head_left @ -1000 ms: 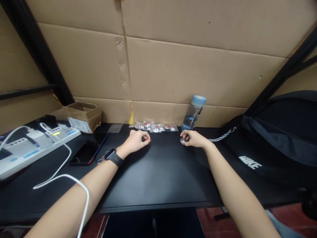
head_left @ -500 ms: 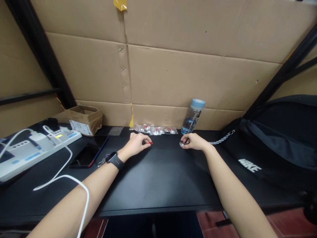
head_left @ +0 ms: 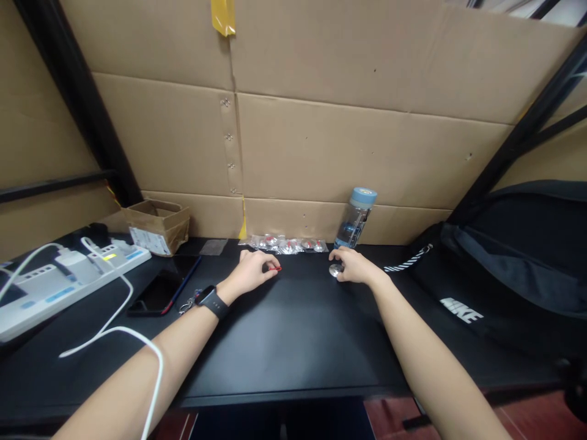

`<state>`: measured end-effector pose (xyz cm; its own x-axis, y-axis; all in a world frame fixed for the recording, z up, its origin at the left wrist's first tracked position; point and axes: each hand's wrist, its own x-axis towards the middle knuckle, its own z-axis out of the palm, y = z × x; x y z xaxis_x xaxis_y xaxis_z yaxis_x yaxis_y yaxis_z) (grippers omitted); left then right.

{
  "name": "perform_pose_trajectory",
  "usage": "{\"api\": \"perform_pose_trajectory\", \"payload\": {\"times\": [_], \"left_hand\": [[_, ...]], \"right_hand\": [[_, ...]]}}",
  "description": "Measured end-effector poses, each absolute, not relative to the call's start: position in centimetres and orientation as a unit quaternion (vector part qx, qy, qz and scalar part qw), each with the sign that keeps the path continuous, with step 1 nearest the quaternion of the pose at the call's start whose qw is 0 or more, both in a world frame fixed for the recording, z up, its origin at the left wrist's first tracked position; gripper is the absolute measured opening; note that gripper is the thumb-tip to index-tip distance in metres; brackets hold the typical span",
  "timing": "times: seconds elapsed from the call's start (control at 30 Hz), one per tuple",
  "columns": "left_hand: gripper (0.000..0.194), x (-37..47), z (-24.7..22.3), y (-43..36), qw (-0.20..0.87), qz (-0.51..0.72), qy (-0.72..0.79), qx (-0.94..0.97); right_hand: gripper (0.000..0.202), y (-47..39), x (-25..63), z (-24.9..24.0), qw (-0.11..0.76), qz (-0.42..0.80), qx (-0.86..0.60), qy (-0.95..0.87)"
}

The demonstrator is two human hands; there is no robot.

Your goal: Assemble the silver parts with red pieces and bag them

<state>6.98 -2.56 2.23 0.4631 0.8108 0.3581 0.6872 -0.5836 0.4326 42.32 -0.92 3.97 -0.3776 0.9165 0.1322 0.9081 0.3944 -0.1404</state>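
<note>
My left hand (head_left: pixel 250 271) rests low over the black table, thumb and forefinger closed on a small red object (head_left: pixel 276 268), mostly hidden by the fingertips. To the right, a shiny silver disc (head_left: pixel 335 269) lies on the tabletop. My right hand (head_left: pixel 355 266) is beside it, fingers apart, with the thumb close to the disc's near edge; whether it touches is hard to tell. Behind both hands, against the cardboard wall, runs a row of clear plastic packets (head_left: pixel 288 245) holding silver and red pieces.
A blue-capped water bottle (head_left: pixel 355 217) stands just behind my right hand. On the right sits a black backpack (head_left: pixel 513 269). At left are a phone (head_left: pixel 162 288), a power strip (head_left: pixel 68 287), a small cardboard box (head_left: pixel 158 226) and a white cable (head_left: pixel 110 330) crossing my left forearm.
The fingers of my right hand have spread away from the silver disc, which now shows more fully on the table. My left hand keeps its pinch. The camera view has tilted up slightly.
</note>
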Motion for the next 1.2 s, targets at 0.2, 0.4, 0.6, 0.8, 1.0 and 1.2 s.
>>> {"api": "perform_pose_trajectory", "payload": {"times": [0.2, 0.4, 0.6, 0.8, 1.0, 1.2], "left_hand": [[0.012, 7.1, 2.0, -2.5, 0.111, 0.263, 0.44, 0.851], [0.009, 7.3, 1.7, -2.4, 0.106, 0.259, 0.446, 0.85], [0.008, 7.3, 1.6, -2.3, 0.106, 0.263, 0.439, 0.853], [0.013, 7.4, 1.6, -2.4, 0.109, 0.261, 0.425, 0.86], [0.01, 7.7, 1.9, -2.9, 0.109, 0.264, 0.438, 0.852], [0.013, 8.0, 1.7, -3.1, 0.129, 0.289, 0.44, 0.841]], "right_hand": [[0.042, -0.9, 42.1, 4.0, 0.107, 0.055, -0.518, -0.847], [0.035, -1.4, 41.8, 4.7, 0.092, 0.099, -0.46, -0.878], [0.037, -1.7, 40.4, 4.8, 0.091, 0.138, -0.413, -0.896], [0.025, -1.9, 39.3, 4.5, 0.094, 0.157, -0.423, -0.887], [0.036, -2.5, 39.3, 4.6, 0.094, 0.206, -0.436, -0.871], [0.051, -2.4, 39.4, 4.2, 0.098, 0.203, -0.473, -0.852]]}}
